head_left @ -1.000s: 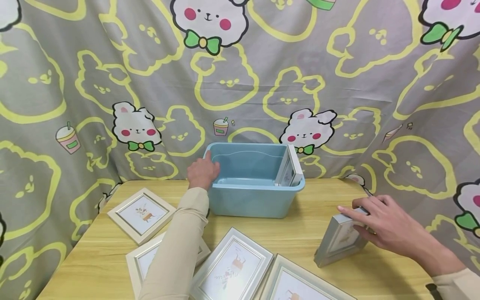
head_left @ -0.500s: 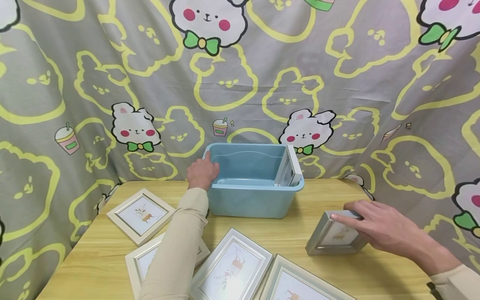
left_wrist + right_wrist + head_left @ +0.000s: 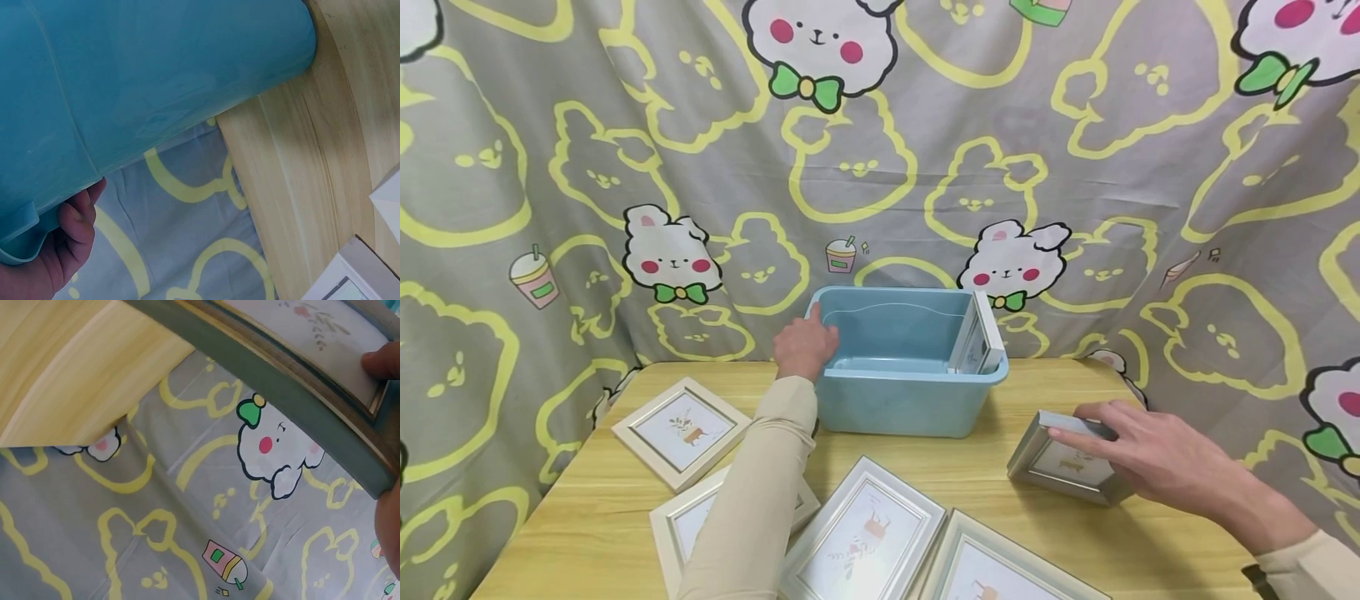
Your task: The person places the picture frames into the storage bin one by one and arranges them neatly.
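In the head view my left hand [image 3: 805, 343] grips the left rim of a light blue plastic bin [image 3: 898, 408]. The left wrist view shows curled fingers [image 3: 76, 225] against the outside of the bin's wall. One white picture frame [image 3: 991, 337] stands on edge inside the bin, at its right end. To the right of the bin, my right hand [image 3: 1165, 458] holds a grey picture frame [image 3: 1071, 461] by its upper edge, tilted, its print facing me. The right wrist view catches that frame's greenish-grey side up close, with a thumb on the glass.
Several picture frames lie face up: a cream one [image 3: 733, 408] at the left, another [image 3: 662, 533] partly under my left sleeve, a silver-white one [image 3: 910, 492] at front centre and a pale one [image 3: 1030, 567] beside it. A patterned curtain [image 3: 880, 183] hangs behind the wooden table [image 3: 970, 475].
The grey picture frame has shifted left with my right hand and has turned and tilted. My left hand and the bin have stayed in place.
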A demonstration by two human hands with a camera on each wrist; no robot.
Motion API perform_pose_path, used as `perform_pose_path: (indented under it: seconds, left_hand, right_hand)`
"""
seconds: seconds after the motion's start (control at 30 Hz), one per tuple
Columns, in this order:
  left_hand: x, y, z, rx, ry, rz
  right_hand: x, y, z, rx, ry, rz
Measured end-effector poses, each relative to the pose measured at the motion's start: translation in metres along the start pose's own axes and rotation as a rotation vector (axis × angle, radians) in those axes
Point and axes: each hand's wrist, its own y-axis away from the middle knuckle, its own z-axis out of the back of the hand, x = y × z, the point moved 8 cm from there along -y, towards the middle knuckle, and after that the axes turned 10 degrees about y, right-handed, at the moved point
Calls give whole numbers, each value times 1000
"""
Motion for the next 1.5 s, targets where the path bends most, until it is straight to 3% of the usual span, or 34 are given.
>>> perform_pose_path:
  seconds: [0.33,0.57,1.13,1.5]
  left_hand:
    - [1,1,0,-6,6,3]
    - [0,2,0,-6,-4,-6]
    - [-2,3,3,-20,12,-9]
    - [-2,3,2,-20,7,-9]
  right_hand:
    - [-3,-7,0,27,-21,-54]
    - [-7,-8,-4,105,-36,-96]
    - [-12,-16,-1,179,-92,-157]
    - [-20,-24,6,168,-135,-167]
